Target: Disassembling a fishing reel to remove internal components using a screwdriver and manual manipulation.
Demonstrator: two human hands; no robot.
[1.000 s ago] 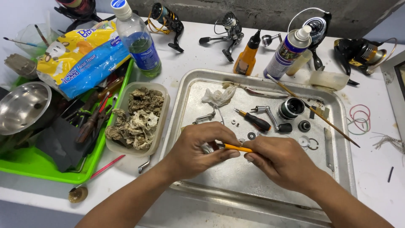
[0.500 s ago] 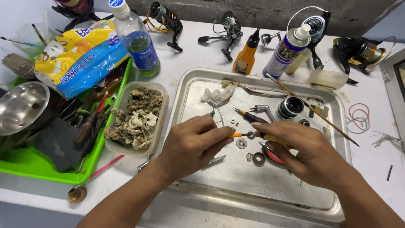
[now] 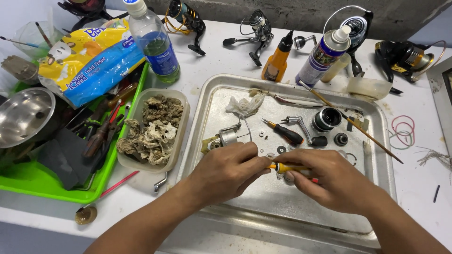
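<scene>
Over the dull metal tray [image 3: 214, 101], head view: the right hand [image 3: 329, 176] closes around a yellow-handled screwdriver [image 3: 287, 167], its long axis lying level and pointing left. The left hand [image 3: 228, 169], fingers curled, pinches a small part at the tip; the part itself is hidden. Loose washers [image 3: 281, 149] lie just beyond.

Two bare forearms enter from the lower edge; no sleeves, watch, bracelet or rings show on either; the left hand [image 3: 226, 171] and the right hand [image 3: 329, 176] wear no gloves; the fingernails are short and unpainted.
</scene>
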